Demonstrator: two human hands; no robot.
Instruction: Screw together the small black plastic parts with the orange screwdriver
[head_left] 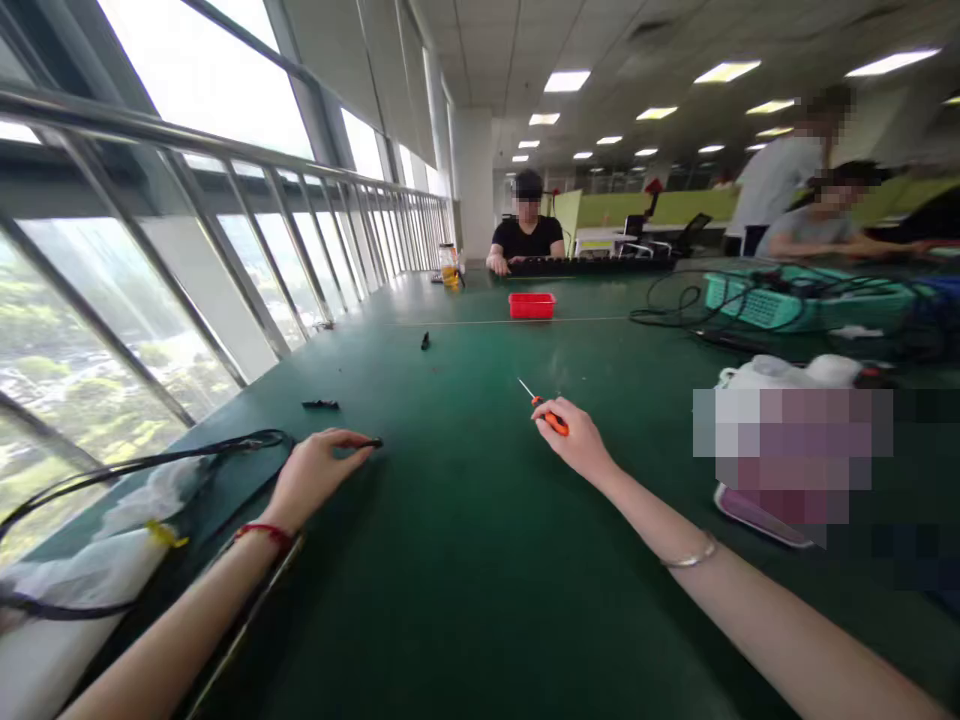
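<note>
My left hand (322, 470) pinches a small black piece (376, 443) between thumb and fingertips, low over the green table (465, 560). The piece is too small for me to name its kind. Held in my right hand (574, 440) is a screwdriver (556, 423) with an orange and black handle, its thin metal shaft aimed forward and to the left. Beyond my left hand lies a flat black part (321, 405). Farther off, another small black part (425, 341) rests on the table.
A red tray (532, 306) sits mid-table, with a jar (448, 265) behind it to the left. Cables spill around a teal basket (772, 300) at right. Black cable (247, 440) and white wrapped material (97, 580) lie at left beside the railing (225, 160). People sit and stand beyond.
</note>
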